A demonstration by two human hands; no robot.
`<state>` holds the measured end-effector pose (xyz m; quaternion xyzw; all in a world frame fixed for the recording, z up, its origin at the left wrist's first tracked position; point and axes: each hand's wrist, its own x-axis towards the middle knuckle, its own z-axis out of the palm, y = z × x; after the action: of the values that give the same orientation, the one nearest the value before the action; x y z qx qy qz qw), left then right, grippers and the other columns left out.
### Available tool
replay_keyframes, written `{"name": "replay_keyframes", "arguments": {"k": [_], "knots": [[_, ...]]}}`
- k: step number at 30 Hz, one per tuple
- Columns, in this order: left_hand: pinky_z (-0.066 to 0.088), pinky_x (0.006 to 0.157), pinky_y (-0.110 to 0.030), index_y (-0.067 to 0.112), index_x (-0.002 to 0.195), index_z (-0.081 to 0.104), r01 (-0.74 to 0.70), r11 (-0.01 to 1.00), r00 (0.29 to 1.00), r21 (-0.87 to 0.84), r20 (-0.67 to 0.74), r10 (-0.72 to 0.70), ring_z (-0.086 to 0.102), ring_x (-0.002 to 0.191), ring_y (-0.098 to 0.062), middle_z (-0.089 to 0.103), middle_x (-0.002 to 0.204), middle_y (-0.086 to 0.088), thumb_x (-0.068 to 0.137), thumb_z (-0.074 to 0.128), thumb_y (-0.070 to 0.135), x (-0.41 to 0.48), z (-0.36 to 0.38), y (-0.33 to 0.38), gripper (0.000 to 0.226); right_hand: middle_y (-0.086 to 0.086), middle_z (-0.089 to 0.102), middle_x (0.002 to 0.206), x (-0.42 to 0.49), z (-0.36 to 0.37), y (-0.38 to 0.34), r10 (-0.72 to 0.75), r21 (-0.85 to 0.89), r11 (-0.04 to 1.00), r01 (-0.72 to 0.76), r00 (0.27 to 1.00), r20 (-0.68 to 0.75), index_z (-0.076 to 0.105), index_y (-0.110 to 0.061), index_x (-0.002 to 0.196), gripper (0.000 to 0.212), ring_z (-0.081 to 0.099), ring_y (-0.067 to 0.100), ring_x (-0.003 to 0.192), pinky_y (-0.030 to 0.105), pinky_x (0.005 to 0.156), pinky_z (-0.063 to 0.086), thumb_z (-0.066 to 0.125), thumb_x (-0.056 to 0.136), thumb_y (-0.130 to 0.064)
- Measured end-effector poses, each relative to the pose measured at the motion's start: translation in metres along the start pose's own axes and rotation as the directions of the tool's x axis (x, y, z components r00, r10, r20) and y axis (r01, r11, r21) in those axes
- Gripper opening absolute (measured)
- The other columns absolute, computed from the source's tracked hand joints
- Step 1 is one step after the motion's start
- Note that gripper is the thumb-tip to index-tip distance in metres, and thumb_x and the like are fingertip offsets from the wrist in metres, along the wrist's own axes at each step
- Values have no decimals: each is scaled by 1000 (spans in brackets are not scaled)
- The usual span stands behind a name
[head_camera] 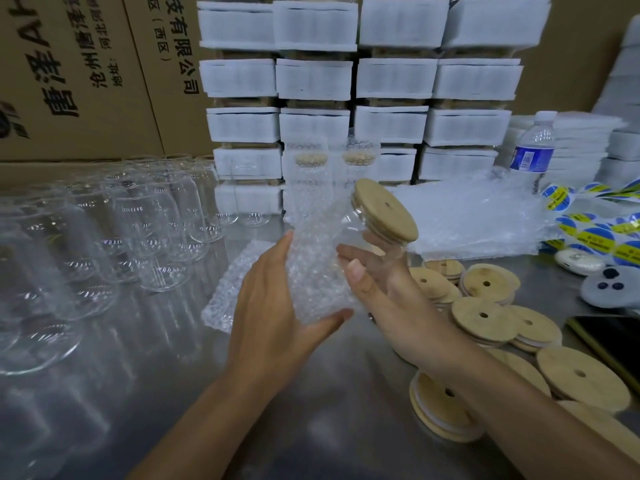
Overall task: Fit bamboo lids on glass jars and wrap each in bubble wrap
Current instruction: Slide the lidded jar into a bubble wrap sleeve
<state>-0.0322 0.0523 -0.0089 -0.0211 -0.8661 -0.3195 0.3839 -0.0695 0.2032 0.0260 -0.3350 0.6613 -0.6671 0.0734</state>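
A glass jar (360, 225) with a bamboo lid (384, 209) fitted on its mouth is held tilted above the steel table, lid up and to the right. My right hand (377, 282) grips the jar near its neck. A bubble wrap sheet (311, 271) covers the jar's lower body, and my left hand (273, 306) presses and cups that wrap from the left and below. Loose bamboo lids (485, 317) lie piled on the table at the right. Several bare glass jars (138, 230) stand at the left.
Two wrapped, lidded jars (311, 174) stand behind the hands. Stacked white foam packs (391, 77) and cardboard boxes (79, 71) fill the back. A bubble wrap pile (478, 216), a water bottle (533, 150), sticker rolls (595, 233) and a phone (613, 341) sit at the right.
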Motion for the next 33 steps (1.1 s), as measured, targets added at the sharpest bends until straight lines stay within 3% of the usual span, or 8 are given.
{"name": "replay_keyframes", "arguments": {"k": [4,7,11,18,22,25,30,33], "knots": [[49,95,-40,26,138,32,38,998,997,-58,-71,-42,52,120,-13,48,131,13,56,83,57,-1,-1,2,101,-26,56,113,1,1,2,-38,-64,997,38,999,12,43,-28,119,46,51,-19,109,1,81,40,46,77,-45],[44,91,-19,37,132,28,62,993,990,-103,-120,-75,49,115,2,46,126,20,53,81,57,-2,-1,3,97,-37,62,103,0,0,1,-64,-136,988,67,998,29,53,-38,109,28,49,-22,108,-2,84,35,41,84,-46],[35,85,3,30,132,33,52,974,987,-219,-139,-84,43,111,20,44,118,32,53,85,53,1,-1,3,97,-26,64,95,0,-1,-1,-133,-282,951,123,991,-18,62,-42,98,31,58,-13,89,5,74,40,43,84,-61],[44,74,-3,20,123,49,199,830,934,-521,-156,-321,60,94,11,63,106,15,60,77,44,7,-4,1,73,-17,52,129,-1,-5,4,-422,-419,853,312,884,-201,40,-37,133,57,47,-1,123,11,99,36,66,82,-34],[55,87,-36,20,122,54,244,683,900,-688,-101,-423,68,98,-10,70,108,4,57,75,53,14,-13,-3,76,-24,34,144,1,-6,14,-166,-314,943,113,975,-149,19,-41,144,95,34,-12,129,23,109,34,70,66,-57],[51,91,-55,16,121,57,248,598,918,-762,-11,-396,68,103,-28,70,111,-7,59,75,51,15,-16,-1,74,-26,29,147,1,-3,20,-86,-336,940,64,995,-50,13,-45,146,103,28,-12,133,25,110,32,71,62,-61],[56,68,-23,6,120,57,192,613,960,-766,17,-278,71,92,-18,74,100,0,69,67,47,13,-16,6,66,-18,53,134,3,6,20,-161,-213,961,174,984,78,36,-30,142,75,48,1,127,24,101,45,73,78,-38],[57,74,-32,4,122,56,210,580,960,-787,55,-273,70,98,-26,72,106,-7,72,72,54,11,-17,12,72,-19,54,133,0,11,20,-187,-188,962,198,979,76,34,-27,143,73,50,2,126,27,102,45,70,81,-38]]}}
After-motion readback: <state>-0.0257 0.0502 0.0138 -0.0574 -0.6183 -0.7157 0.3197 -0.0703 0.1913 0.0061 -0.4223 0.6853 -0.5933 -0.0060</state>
